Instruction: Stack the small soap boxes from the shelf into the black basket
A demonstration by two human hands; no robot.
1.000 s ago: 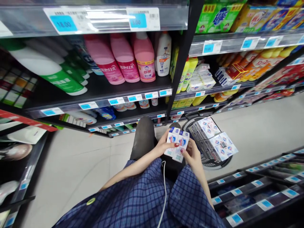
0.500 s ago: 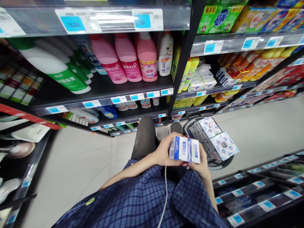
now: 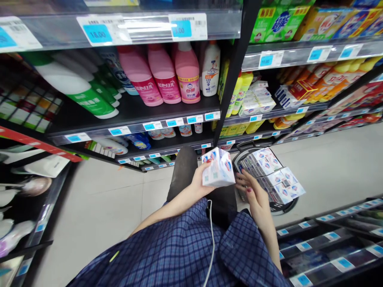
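Observation:
My left hand (image 3: 201,178) is wrapped round a white soap box (image 3: 219,169) with blue and red logos, held in front of my knees. Its thumb lies over the top near corner. My right hand (image 3: 253,190) is off the box, just to its right, fingers stretched and apart with nothing in them. Behind that hand a black shopping basket (image 3: 271,206) stands on the floor. Stacked in the basket are several similar soap boxes (image 3: 279,177), some reaching over its right rim.
A shelf ahead bears pink bottles (image 3: 164,79), a white bottle (image 3: 210,73) and leaning green-and-white bottles (image 3: 86,95). Farther right are small soap packs (image 3: 257,101) and orange bottles (image 3: 338,83). A low shelf edge (image 3: 326,249) runs along the lower right; another rack (image 3: 44,211) stands left.
My right hand has let go of the soap box and opened beside it. The box has turned in my left hand, showing other faces, and moved slightly up and left.

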